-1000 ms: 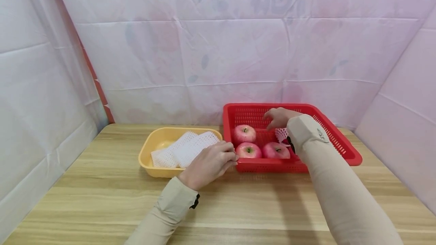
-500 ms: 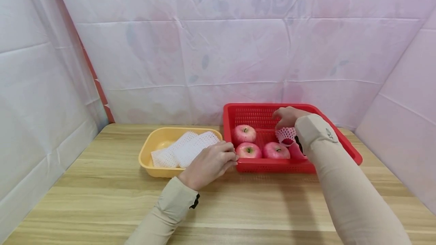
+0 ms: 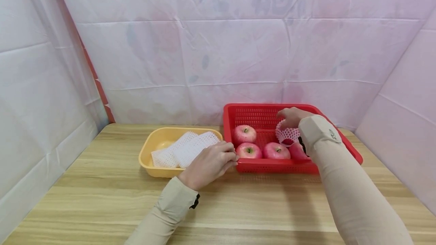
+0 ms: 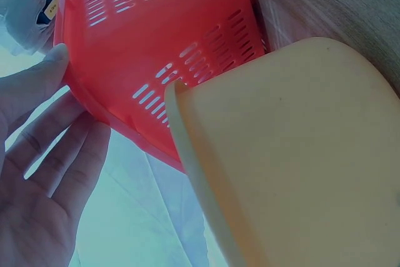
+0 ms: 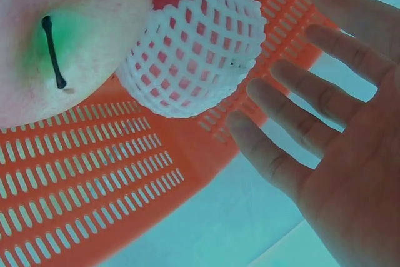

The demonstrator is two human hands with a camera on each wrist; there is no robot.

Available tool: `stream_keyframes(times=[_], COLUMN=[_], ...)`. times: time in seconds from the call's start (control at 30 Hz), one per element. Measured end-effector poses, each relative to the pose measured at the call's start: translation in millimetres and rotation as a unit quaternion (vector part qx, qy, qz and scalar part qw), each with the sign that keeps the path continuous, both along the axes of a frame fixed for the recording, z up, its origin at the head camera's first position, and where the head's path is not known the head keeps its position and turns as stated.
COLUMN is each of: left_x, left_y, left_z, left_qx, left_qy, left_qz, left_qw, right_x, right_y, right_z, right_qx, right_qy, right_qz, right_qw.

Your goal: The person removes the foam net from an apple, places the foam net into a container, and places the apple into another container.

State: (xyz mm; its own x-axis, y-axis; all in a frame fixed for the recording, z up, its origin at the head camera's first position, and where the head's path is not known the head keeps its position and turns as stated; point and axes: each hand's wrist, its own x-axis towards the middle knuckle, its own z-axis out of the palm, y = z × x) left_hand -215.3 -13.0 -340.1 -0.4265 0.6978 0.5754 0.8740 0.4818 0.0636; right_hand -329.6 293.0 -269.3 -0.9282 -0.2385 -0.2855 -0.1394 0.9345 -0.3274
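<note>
My left hand (image 3: 212, 160) holds the near left corner of a red plastic basket (image 3: 272, 166); in the left wrist view its thumb and fingertips (image 4: 94, 136) meet at the rim. Inside the basket, my right hand (image 3: 293, 117) hangs over an apple in a white foam net (image 3: 286, 135). The right wrist view shows the fingers (image 5: 331, 95) spread and fairly straight, beside the netted apple. Bare pink-red apples sit along the basket's left and near side: a back one (image 3: 245, 134), a front one (image 3: 249, 150) and another (image 3: 276, 151). A further apple (image 3: 298, 151) is partly hidden by the right wrist.
A yellow tray (image 3: 150, 143) stands left of the basket with several flat white foam nets (image 3: 190, 148) in it. Both containers rest on a wooden table (image 3: 221, 214). Pale cloth walls (image 3: 225, 56) stand behind and at both sides.
My right hand has moved right and lies above the netted apple, which shows more fully than before. The left hand stays at the basket corner.
</note>
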Motion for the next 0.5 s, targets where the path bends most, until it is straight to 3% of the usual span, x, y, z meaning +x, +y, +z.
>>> stream_keyframes(times=[0.5], left_x=[-0.5], left_y=[-0.1], left_z=[0.6], left_qx=[0.004], left_qy=[-0.001], left_qz=[-0.005], left_qw=[1.0000], right_x=[-1.8], right_y=[11.1], right_z=[-8.1], right_qx=[-0.022], right_qy=[-0.009], right_qz=[-0.029], right_qw=[0.999])
